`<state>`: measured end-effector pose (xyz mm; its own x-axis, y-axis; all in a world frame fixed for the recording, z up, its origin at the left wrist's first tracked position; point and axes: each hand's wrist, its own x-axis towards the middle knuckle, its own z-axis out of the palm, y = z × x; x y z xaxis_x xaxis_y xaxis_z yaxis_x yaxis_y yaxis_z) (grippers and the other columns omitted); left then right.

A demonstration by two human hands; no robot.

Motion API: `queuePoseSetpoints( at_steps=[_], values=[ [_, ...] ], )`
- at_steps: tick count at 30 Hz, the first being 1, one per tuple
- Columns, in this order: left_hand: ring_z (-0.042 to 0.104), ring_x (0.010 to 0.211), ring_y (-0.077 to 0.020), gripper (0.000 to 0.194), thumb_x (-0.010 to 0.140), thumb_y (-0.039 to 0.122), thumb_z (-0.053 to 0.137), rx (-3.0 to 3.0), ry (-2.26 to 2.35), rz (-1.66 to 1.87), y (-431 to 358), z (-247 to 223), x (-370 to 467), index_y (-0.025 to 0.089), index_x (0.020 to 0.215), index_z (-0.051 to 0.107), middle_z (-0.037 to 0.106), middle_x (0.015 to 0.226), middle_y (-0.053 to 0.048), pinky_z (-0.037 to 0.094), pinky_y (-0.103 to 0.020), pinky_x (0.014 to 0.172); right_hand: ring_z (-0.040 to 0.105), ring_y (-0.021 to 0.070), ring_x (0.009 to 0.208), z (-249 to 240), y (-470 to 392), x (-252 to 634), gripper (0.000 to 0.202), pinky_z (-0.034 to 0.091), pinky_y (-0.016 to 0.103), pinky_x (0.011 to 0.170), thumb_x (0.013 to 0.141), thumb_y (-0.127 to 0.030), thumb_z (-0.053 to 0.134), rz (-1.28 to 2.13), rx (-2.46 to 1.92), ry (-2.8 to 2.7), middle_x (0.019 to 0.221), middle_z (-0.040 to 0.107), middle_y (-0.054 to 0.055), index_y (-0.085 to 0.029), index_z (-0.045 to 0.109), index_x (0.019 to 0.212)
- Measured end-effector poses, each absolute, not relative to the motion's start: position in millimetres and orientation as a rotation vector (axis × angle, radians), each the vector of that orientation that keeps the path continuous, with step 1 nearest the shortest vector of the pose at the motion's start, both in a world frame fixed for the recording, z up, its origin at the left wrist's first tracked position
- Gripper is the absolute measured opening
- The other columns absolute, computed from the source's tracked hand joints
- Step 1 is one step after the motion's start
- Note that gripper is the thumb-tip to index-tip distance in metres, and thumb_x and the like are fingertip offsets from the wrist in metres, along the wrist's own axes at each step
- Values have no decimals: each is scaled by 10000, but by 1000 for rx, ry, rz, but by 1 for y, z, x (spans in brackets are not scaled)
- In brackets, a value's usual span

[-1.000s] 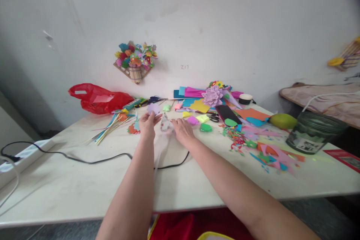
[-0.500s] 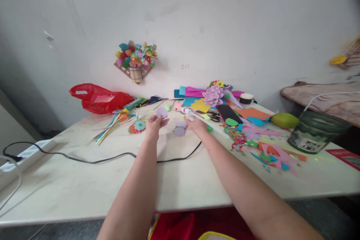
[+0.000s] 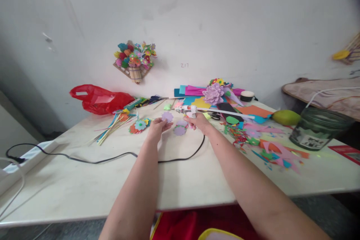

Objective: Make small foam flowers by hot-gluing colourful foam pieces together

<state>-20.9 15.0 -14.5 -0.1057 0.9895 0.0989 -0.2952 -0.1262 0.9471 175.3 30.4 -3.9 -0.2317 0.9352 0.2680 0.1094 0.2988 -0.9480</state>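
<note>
My left hand [image 3: 159, 127] is closed on the edge of a scalloped lilac foam flower [image 3: 167, 116], held just over the table. In my right hand [image 3: 200, 122] is a white glue gun [image 3: 191, 109], its nozzle facing left. A long white glue stick [image 3: 230, 112] sticks out behind it to the right. Between my hands, more lilac foam flowers [image 3: 180, 129] lie on the table. Left of my left hand lies a pile of foam flowers [image 3: 140, 125], with a light blue one on top.
A black cord [image 3: 118, 155] runs from a power strip [image 3: 28, 161] across the table. At the back are a red plastic bag [image 3: 102, 99], foam sheets [image 3: 194, 90] and a large lilac flower [image 3: 213, 93]. Foam scraps [image 3: 277, 153] and a glass jar [image 3: 317, 129] occupy the right side.
The glue gun has turned, so its glue stick now lies nearly level instead of slanting down to the right. My left hand has moved slightly right and down with the lilac flower.
</note>
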Motion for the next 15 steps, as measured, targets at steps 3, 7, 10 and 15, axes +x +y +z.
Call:
queuePoseSetpoints(
  at_steps=[3, 7, 10, 15],
  values=[
    [647, 632, -140, 76, 713, 92, 572, 1009, 968, 1469, 13, -14, -20, 110, 719, 498, 637, 650, -50, 521, -203, 558, 355, 37, 323, 2, 26, 178, 294, 307, 166, 313, 633, -406, 626, 1116, -984, -1638, 458, 500, -30, -130, 525, 622],
    [649, 666, -138, 58, 725, 94, 566, 1021, 945, 1444, 12, -13, -19, 105, 751, 516, 645, 686, -63, 522, -192, 571, 359, 33, 313, 7, 22, 179, 329, 290, 160, 300, 627, -432, 636, 1126, -1001, -1685, 484, 540, -7, -125, 518, 622],
    [650, 687, -140, 55, 726, 97, 571, 1028, 937, 1435, 12, -13, -19, 104, 758, 527, 648, 719, -67, 523, -190, 570, 366, 32, 311, 7, 22, 180, 318, 288, 157, 296, 645, -426, 626, 1106, -986, -1734, 516, 573, 8, -121, 539, 657],
    [650, 695, -143, 77, 716, 119, 600, 1041, 929, 1415, 13, -15, -21, 105, 761, 539, 649, 737, -66, 531, -204, 592, 362, 34, 313, 7, 23, 181, 321, 296, 167, 291, 650, -431, 623, 1065, -1017, -1784, 563, 605, 28, -118, 565, 689]
  ],
)
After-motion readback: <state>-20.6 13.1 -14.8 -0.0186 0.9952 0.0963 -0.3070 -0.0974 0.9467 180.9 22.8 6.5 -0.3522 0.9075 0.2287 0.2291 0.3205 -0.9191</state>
